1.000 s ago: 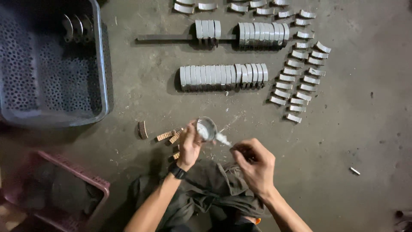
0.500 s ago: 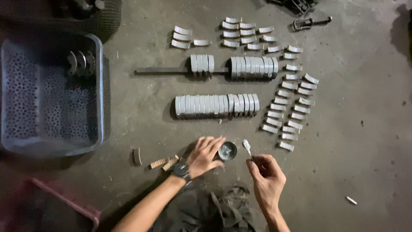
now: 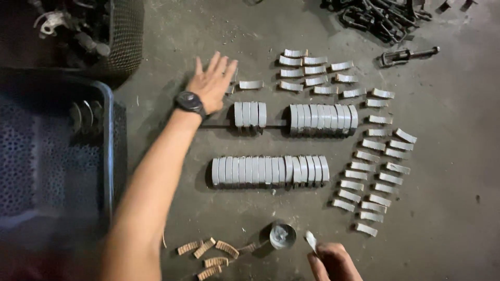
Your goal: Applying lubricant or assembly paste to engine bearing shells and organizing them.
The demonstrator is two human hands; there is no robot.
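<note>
- since half a second ago the left hand (image 3: 211,83) has left the small round tin (image 3: 282,235) and stretched far up the floor (image 3: 448,171), fingers spread and empty, its grip open, just beside a loose grey curved piece (image 3: 251,84).
- right hand (image 3: 333,260) sits at the bottom edge of view, closed on a small pale applicator (image 3: 311,241) near the tin.
- risk, as i judge it: the long forearm crosses just left of the lower row of grey pieces (image 3: 270,171); a careless sweep could topple the stood-up stack.
- the upper row on the rod (image 3: 297,117) lies right under the reaching wrist and could roll if nudged.
- the open tin stands unattended and could be knocked by the right hand.
- counts: two stacked rows; roughly thirty loose grey pieces laid out to the right and top; five or so tan ribbed strips (image 3: 208,252); one tin; one blue crate (image 3: 52,156) at the left.
</note>
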